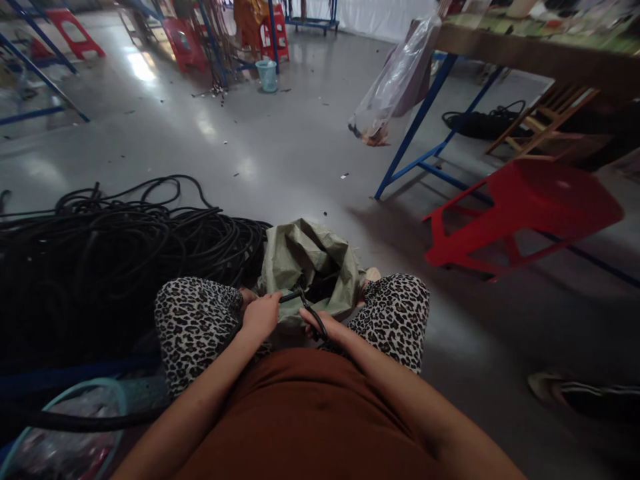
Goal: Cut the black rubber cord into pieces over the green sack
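**Left fingers on the black cord, right fingers on the hand tool, over the open sack**

Here at the lower centre of the frame, the left hand (pixel 263 315) has its fingers closed around a black cord (pixel 289 297), its short free end poking out towards the right. And the right hand (pixel 323 325), just beside it, curls its fingers round the dark handles of a hand tool (pixel 314 316); how wide those handles stand is too small to tell. The tool's head meets the cord end, right at the near rim of the open sack (pixel 280 257).

Look at the lines! The cord end runs nearly level, rising slightly to the right; the tool slants, head to the upper left, handles to the lower right.

Now the count: one tool, one cord in hand, one sack, with dark contents inside. A big tangled heap of black cord (pixel 125 247) fills the left of the frame, too many loops to number. One pale-blue basket (pixel 123 400) of plastic-wrapped stuff sits lower left, and one small bin (pixel 268 77) stands at upper centre. Red stools? At least four: one large red stool (pixel 540 200) at the right, the others along the upper left and upper centre. One clear bag (pixel 395 80) hangs by the desk (pixel 520 53), upper right, and another person's foot (pixel 545 385) shows lower right.
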